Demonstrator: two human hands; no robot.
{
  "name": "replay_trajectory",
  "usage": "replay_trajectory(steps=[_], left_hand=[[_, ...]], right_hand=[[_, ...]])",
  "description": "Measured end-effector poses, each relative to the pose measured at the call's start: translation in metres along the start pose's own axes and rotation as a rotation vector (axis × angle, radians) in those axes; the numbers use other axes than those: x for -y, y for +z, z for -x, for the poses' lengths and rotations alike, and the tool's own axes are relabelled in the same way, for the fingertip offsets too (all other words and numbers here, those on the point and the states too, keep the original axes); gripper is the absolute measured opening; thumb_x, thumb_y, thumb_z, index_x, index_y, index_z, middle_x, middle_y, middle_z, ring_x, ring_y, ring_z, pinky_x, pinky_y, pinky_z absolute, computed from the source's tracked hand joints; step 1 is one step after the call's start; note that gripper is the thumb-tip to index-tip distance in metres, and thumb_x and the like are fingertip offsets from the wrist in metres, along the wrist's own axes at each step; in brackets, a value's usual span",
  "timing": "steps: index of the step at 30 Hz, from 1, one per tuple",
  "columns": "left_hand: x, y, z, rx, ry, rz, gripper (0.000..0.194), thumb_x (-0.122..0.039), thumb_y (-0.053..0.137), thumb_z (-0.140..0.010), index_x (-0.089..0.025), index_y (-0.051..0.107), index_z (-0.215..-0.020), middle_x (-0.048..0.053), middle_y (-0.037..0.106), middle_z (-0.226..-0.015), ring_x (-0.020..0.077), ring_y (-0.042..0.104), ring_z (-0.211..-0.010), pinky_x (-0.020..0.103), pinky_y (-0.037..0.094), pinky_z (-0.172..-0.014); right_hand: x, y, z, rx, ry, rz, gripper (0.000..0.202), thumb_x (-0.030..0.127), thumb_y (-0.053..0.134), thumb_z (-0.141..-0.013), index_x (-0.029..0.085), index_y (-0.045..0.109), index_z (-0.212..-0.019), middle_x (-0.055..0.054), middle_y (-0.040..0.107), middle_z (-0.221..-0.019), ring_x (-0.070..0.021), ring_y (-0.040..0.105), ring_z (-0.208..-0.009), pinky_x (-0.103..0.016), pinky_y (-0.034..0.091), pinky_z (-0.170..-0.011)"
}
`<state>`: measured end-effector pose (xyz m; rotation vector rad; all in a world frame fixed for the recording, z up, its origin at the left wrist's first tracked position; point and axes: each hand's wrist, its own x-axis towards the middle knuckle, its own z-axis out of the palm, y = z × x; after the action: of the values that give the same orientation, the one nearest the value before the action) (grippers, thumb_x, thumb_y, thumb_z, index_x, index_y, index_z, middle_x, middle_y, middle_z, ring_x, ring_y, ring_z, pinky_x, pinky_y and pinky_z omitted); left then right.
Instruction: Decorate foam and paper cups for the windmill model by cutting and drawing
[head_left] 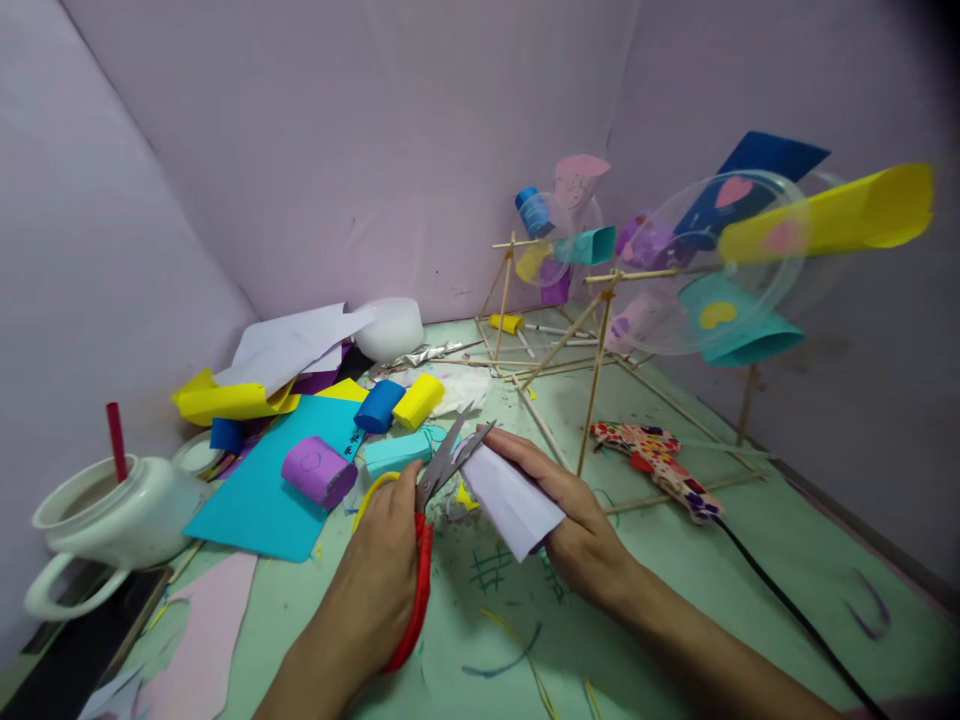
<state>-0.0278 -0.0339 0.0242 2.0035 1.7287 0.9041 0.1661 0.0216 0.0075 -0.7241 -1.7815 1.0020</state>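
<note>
My left hand (pixel 379 575) grips a pair of scissors (pixel 424 560) with red and yellow handles, its fingers wrapped round the loops. The blades are parted and reach up to the far end of a folded white paper piece (pixel 512 497). That paper is held in my right hand (pixel 574 515), thumb and fingers closed round its right side. Just beyond the scissors lie a teal paper roll (pixel 397 454), a yellow paper roll (pixel 418 402) and a blue paper roll (pixel 379 406). Left of them a purple paper roll (pixel 319 472) rests on a turquoise sheet (pixel 274 500).
Two stick frames (pixel 604 370) carrying clear discs (pixel 780 300) with coloured paper cups stand at the right. A patterned glue gun (pixel 660 465) trails a black cord (pixel 795 610). A white pot (pixel 127 520) and a pink sheet (pixel 202 630) are at the left.
</note>
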Motion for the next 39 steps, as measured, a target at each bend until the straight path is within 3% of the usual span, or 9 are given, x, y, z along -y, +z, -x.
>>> replay_trajectory(steps=[4,12,21,25,29,33,37,39], left_hand=[[-0.001,0.0,-0.001,-0.005,-0.038,0.04,0.053,-0.017,0.045,-0.079,-0.019,0.048,-0.132,0.015,0.061,-0.118,0.0319,0.055,-0.11,0.05,0.043,-0.095],[0.0,0.001,-0.001,0.08,-0.093,-0.071,0.059,-0.008,0.033,-0.077,-0.011,0.04,-0.136,0.018,0.055,-0.124,0.0305,0.05,-0.116,0.05,0.04,-0.098],[-0.006,-0.001,-0.002,0.103,-0.112,-0.141,0.056,-0.011,0.031,-0.08,-0.007,0.04,-0.135,0.021,0.058,-0.114,0.0325,0.055,-0.108,0.05,0.043,-0.091],[-0.008,-0.005,-0.002,0.121,-0.111,-0.099,0.054,-0.014,0.035,-0.08,-0.012,0.042,-0.134,0.018,0.06,-0.112,0.0321,0.058,-0.102,0.047,0.045,-0.087],[-0.006,-0.009,-0.002,0.104,-0.043,0.032,0.039,-0.014,0.044,-0.078,-0.021,0.058,-0.114,0.008,0.069,-0.097,0.0252,0.064,-0.084,0.035,0.049,-0.075],[-0.006,-0.009,-0.005,-0.08,-0.231,0.243,0.019,-0.029,0.056,-0.078,-0.021,0.062,-0.094,0.003,0.069,-0.068,0.016,0.056,-0.047,0.026,0.044,-0.048],[-0.011,-0.006,-0.007,-0.192,-0.456,0.596,0.031,-0.04,0.065,-0.073,-0.019,0.058,-0.094,0.0,0.064,-0.062,0.0105,0.047,-0.039,0.021,0.034,-0.038],[-0.013,-0.003,-0.008,-0.152,-0.492,0.759,0.038,-0.043,0.066,-0.072,-0.018,0.054,-0.098,-0.003,0.061,-0.056,0.0104,0.047,-0.041,0.02,0.035,-0.038]], right_hand=[[0.003,0.0,-0.001,0.02,-0.053,0.04,0.055,0.009,0.042,-0.081,0.029,0.051,-0.132,-0.002,0.049,-0.14,-0.0231,0.044,-0.129,-0.045,0.03,-0.11],[0.003,0.0,-0.001,0.047,-0.125,0.072,0.061,0.006,0.041,-0.079,0.031,0.047,-0.134,0.0,0.049,-0.14,-0.0216,0.045,-0.128,-0.041,0.034,-0.109],[0.003,0.0,-0.002,0.057,-0.11,0.079,0.055,0.01,0.041,-0.082,0.028,0.048,-0.134,-0.002,0.049,-0.14,-0.0218,0.045,-0.128,-0.04,0.032,-0.11],[0.004,-0.001,-0.002,0.059,-0.101,0.067,0.051,0.014,0.042,-0.085,0.028,0.049,-0.133,-0.003,0.049,-0.14,-0.0233,0.045,-0.129,-0.043,0.032,-0.109],[0.003,-0.002,-0.002,0.053,-0.081,0.07,0.051,0.013,0.042,-0.085,0.029,0.049,-0.133,-0.003,0.049,-0.14,-0.0232,0.043,-0.13,-0.044,0.031,-0.11],[0.004,-0.002,-0.001,0.045,-0.06,0.078,0.053,0.011,0.043,-0.083,0.03,0.051,-0.131,-0.002,0.05,-0.139,-0.0237,0.044,-0.129,-0.046,0.033,-0.109],[0.007,-0.001,-0.001,0.067,-0.056,0.088,0.054,0.007,0.043,-0.08,0.028,0.053,-0.129,-0.005,0.052,-0.136,-0.0228,0.045,-0.128,-0.046,0.035,-0.107],[0.008,0.0,-0.001,0.087,-0.06,0.114,0.054,0.005,0.044,-0.077,0.026,0.054,-0.126,-0.007,0.053,-0.135,-0.0231,0.046,-0.127,-0.047,0.036,-0.106]])
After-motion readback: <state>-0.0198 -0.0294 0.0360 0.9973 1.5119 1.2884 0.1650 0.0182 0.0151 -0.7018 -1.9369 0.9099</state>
